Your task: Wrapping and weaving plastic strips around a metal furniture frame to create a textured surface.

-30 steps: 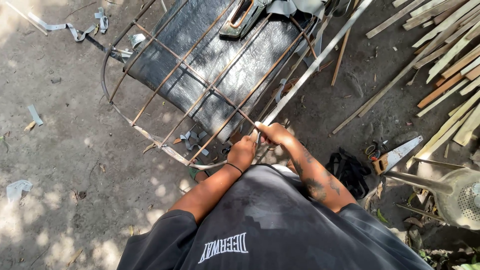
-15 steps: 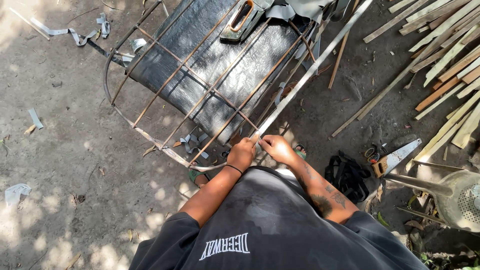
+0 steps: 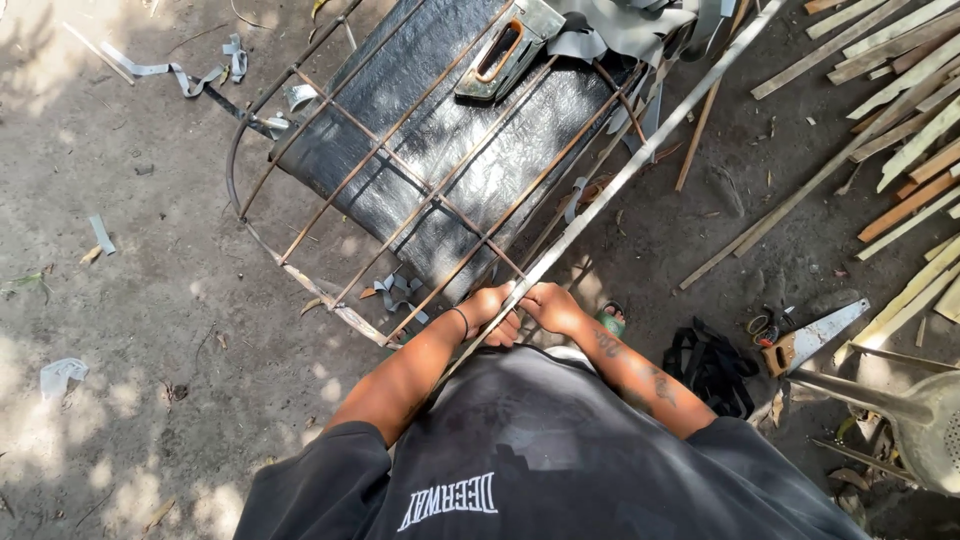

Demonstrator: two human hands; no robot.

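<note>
While both hands meet at the near edge of the rusty metal frame [image 3: 400, 190], the left hand [image 3: 492, 312] curls shut around a long thin metal rod [image 3: 640, 165], and the right hand [image 3: 553, 306] pinches the same rod just beside it. Rod runs diagonally across the frame. Black padded sheet [image 3: 440, 150] lies under the frame; hand saw [image 3: 815, 335] lies right of the frame, well apart.

One rusty metal frame [image 3: 400, 190], one black cushion [image 3: 440, 150], one handsaw [image 3: 815, 335], two hands.
</note>
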